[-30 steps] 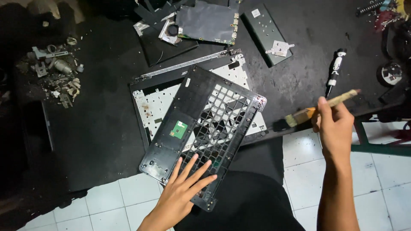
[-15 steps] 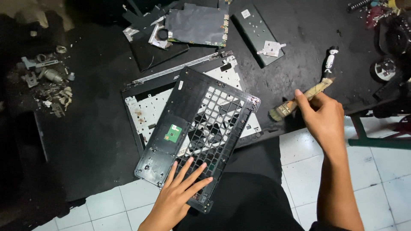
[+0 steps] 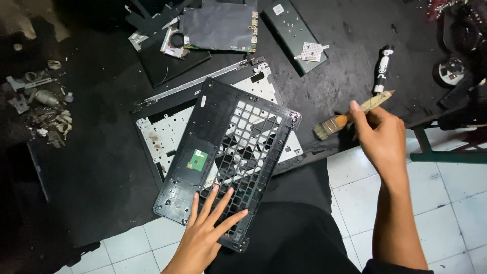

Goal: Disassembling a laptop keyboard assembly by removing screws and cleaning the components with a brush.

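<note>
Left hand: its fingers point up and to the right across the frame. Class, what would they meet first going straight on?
The left hand already lies on the black keyboard frame; its fingertips would probably slide over that frame's open grid first.

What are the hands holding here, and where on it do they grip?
The right hand holds a paintbrush around the middle of its wooden handle. The left hand grips nothing; it lies flat on the near end of the black laptop keyboard frame.
</note>
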